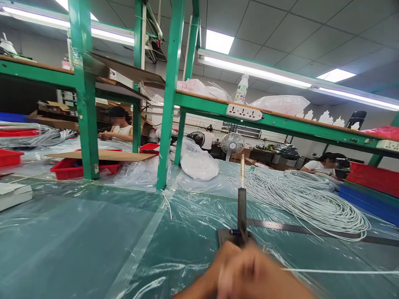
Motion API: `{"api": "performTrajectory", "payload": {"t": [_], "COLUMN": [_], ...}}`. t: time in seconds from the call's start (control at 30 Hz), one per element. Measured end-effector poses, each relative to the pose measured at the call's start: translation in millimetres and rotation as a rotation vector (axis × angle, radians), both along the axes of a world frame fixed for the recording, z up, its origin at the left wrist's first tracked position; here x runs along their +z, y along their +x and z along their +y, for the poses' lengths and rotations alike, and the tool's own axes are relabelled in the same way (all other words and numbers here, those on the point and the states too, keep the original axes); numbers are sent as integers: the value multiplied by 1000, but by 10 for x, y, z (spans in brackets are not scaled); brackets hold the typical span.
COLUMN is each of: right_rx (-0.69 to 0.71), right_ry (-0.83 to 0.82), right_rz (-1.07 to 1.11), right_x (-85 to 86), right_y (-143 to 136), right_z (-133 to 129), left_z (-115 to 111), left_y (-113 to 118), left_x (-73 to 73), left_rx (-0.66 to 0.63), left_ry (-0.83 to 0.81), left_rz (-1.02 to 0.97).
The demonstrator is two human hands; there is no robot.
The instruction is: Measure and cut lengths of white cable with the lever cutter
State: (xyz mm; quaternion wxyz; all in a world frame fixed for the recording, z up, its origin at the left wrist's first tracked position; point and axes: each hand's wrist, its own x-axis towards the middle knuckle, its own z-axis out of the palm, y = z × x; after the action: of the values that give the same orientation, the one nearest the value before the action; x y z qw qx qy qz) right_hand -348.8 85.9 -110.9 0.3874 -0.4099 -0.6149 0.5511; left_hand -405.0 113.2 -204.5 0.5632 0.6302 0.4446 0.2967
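The shelf frame (pixel 170 104) at 12 o'clock was green; surface (pixel 77 241), teal; coiled cable (pixel 308 201) at 3 o'clock, whitish; bins (pixel 372 178) beside, red and blue.

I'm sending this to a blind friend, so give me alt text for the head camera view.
A left hand and right hand, both blurred, overlap in front of an upright metal lever tool on a plastic-covered green table, a thin cable stretching right. Coils of white cable lie beyond, with people farther back past a green shelf frame.
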Motion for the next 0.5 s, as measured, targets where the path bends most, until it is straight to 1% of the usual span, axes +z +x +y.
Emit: {"api": "performTrajectory", "payload": {"t": [0.03, 0.07, 0.1, 0.13, 0.17, 0.2, 0.23, 0.27, 0.33, 0.43, 0.5], "right_rx": [-62, -177, -327, -488, -623, -697, -715, -699, -628, -518, -496], "right_ry": [77, 157, 219, 242, 221, 148, 83, 27, -40, -118, -158], "right_rz": [-7, -7, -5, 6, 11, 4, -6, -10, 8, 36, 39], "right_x": [164, 306, 417, 497, 545, 566, 568, 556, 519, 484, 490], "right_y": [184, 365, 533, 680, 800, 892, 954, 991, 998, 922, 871], "right_z": [145, 351, 606, 888, 1173, 1438, 1666, 1847, 2065, 2149, 2149], "left_z": [3, 2, 0, -4, -7, -7, -5, 0, 10, 11, 2], "left_y": [6, 12, 19, 27, 36, 46, 55, 63, 73, 71, 68], "left_x": [-5, -5, -3, 1, 4, 6, 6, 7, 14, 46, 58], "left_rx": [15, 28, 37, 43, 47, 54, 63, 75, 100, 109, 121], "left_ry": [-5, -16, -43, -86, -128, -157, -169, -168, -142, -154, -157], "left_rz": [5, 15, 33, 66, 103, 136, 166, 193, 241, 308, 305]}}
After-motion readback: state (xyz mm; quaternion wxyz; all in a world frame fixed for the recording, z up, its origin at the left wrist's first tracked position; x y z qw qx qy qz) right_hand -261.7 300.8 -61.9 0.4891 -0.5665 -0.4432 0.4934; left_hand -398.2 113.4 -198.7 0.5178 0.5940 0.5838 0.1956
